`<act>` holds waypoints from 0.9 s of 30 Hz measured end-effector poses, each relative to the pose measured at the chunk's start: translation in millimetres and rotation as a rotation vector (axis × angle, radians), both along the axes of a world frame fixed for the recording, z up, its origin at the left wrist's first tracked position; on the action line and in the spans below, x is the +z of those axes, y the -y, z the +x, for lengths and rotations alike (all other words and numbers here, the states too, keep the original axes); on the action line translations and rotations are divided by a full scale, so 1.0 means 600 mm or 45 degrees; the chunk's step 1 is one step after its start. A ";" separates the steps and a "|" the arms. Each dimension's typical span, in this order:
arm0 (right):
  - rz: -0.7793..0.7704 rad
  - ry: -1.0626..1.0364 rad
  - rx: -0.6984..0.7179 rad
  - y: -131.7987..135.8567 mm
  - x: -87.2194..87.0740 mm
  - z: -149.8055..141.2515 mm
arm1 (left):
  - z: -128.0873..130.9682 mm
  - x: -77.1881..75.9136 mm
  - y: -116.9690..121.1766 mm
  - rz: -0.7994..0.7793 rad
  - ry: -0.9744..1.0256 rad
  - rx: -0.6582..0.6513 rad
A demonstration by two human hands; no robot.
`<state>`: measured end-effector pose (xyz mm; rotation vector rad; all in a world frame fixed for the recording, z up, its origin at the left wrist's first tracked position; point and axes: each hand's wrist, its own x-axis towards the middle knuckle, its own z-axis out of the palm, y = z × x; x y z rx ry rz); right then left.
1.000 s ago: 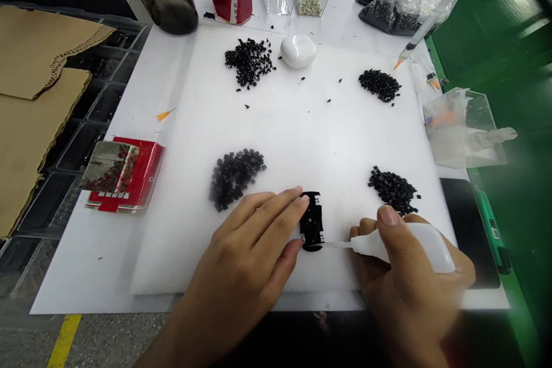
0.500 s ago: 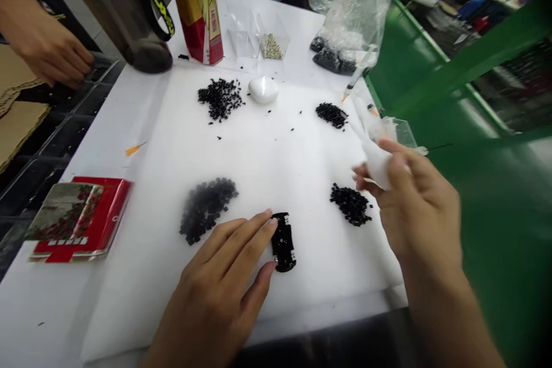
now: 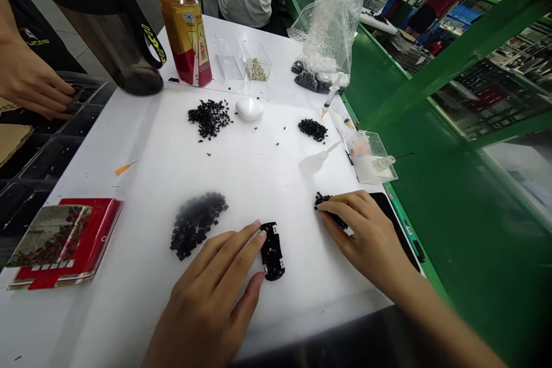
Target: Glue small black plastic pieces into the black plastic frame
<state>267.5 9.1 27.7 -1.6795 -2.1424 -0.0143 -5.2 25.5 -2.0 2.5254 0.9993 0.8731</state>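
My left hand rests on the white work surface with fingers stretched out. Its fingertips and thumb hold the left edge of a flat black plastic part, which has small bright bits along its sides. My right hand reaches down at a pile of small black square pieces, thumb and forefinger pinched together. Whatever is between those fingertips is hidden. Above that hand lies a translucent white bulb with a thin nozzle, touched by neither hand.
Other black heaps and dark squares under a hazy cover lie around. Beyond are a white rounded lump, drink bottle, clear boxes and syringe. A co-worker's hand is at left.
My right hand has put down the white bulb and moved to the pile of black squares. My left hand stays at the black part. The view has tilted up.
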 end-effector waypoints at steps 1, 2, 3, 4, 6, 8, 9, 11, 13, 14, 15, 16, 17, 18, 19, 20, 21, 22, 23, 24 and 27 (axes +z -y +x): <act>0.009 -0.002 -0.012 0.006 -0.003 0.000 | 0.000 0.000 0.000 0.004 0.002 0.002; 0.018 -0.014 -0.046 0.008 -0.004 0.000 | -0.001 0.000 0.000 0.009 0.001 0.008; 0.020 -0.034 -0.093 0.005 -0.004 0.002 | -0.001 -0.001 0.001 0.020 -0.002 0.012; 0.011 -0.056 -0.146 -0.003 -0.003 0.006 | -0.002 -0.001 0.001 0.027 -0.011 0.015; -0.032 -0.090 -0.250 -0.036 0.003 0.020 | -0.003 -0.003 0.001 0.042 -0.027 0.013; -0.090 -0.097 -0.323 -0.087 0.006 0.042 | -0.002 -0.003 -0.001 0.063 -0.030 0.006; -0.112 -0.094 -0.350 -0.115 0.005 0.054 | -0.002 -0.004 -0.002 0.072 -0.028 0.005; -0.142 -0.073 -0.405 -0.167 -0.002 0.075 | 0.000 -0.004 -0.006 0.098 -0.009 0.009; -0.151 -0.041 -0.447 -0.203 -0.012 0.090 | 0.000 -0.004 -0.009 0.123 -0.002 0.015; -0.158 -0.025 -0.456 -0.214 -0.016 0.094 | 0.000 -0.005 -0.010 0.137 0.000 0.014; -0.167 -0.009 -0.455 -0.221 -0.020 0.097 | 0.000 -0.006 -0.011 0.152 -0.001 0.010; -0.181 0.005 -0.444 -0.225 -0.023 0.099 | -0.001 -0.006 -0.011 0.152 -0.008 0.008; -0.199 0.018 -0.423 -0.227 -0.024 0.100 | -0.002 -0.007 -0.011 0.156 -0.010 0.006; -0.219 0.030 -0.396 -0.230 -0.024 0.101 | -0.003 -0.007 -0.011 0.159 -0.004 0.005; -0.239 0.042 -0.365 -0.235 -0.022 0.103 | -0.003 -0.007 -0.010 0.155 -0.002 0.006; -0.260 0.052 -0.333 -0.240 -0.019 0.106 | -0.004 -0.007 -0.009 0.146 -0.006 0.008; -0.277 0.059 -0.303 -0.245 -0.015 0.109 | -0.004 -0.006 -0.009 0.141 -0.003 0.013; -0.289 0.061 -0.281 -0.250 -0.010 0.113 | -0.004 -0.005 -0.008 0.129 -0.004 0.017; -0.290 0.059 -0.270 -0.251 -0.004 0.117 | -0.004 -0.004 -0.007 0.112 -0.004 0.022; -0.278 0.052 -0.273 -0.246 0.002 0.118 | -0.004 -0.002 -0.005 0.089 0.001 0.026; -0.177 0.005 -0.353 -0.182 0.024 0.099 | -0.007 0.008 0.004 -0.042 0.112 0.047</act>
